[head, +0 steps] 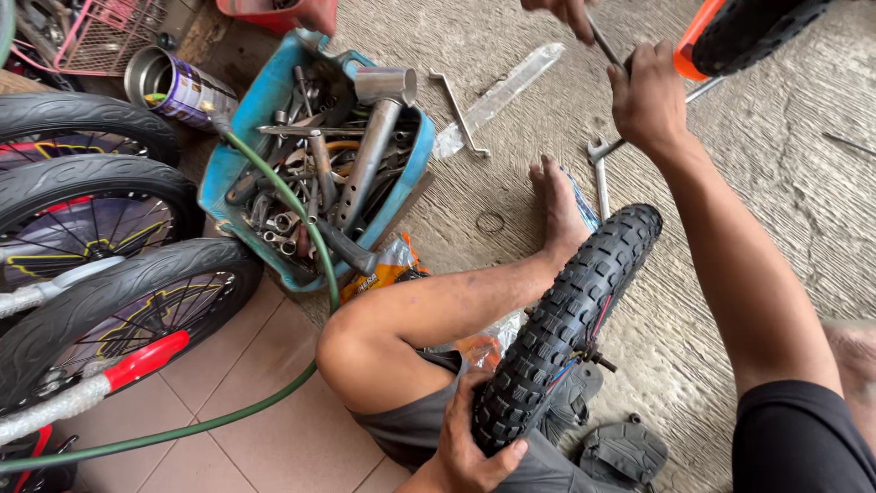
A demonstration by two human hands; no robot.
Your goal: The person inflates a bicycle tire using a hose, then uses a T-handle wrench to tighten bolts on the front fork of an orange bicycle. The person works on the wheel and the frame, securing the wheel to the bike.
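Black knobby tyre [566,319] in the middle, chunky block tread all the way round, thin red and blue lines running inside the wheel. Bright blue tool tray [239,151] packed with grey and silver metal tools [365,164]. A green hose [274,393] curves over pale pinkish floor tiles [265,365]. On the left, smooth black tyres [109,292] with yellow markings on the rims, one red bar [146,359] across the spokes. Pink wire basket [109,27] up top, orange part [689,46] by the far wheel, grey rough concrete [776,183] under it all.
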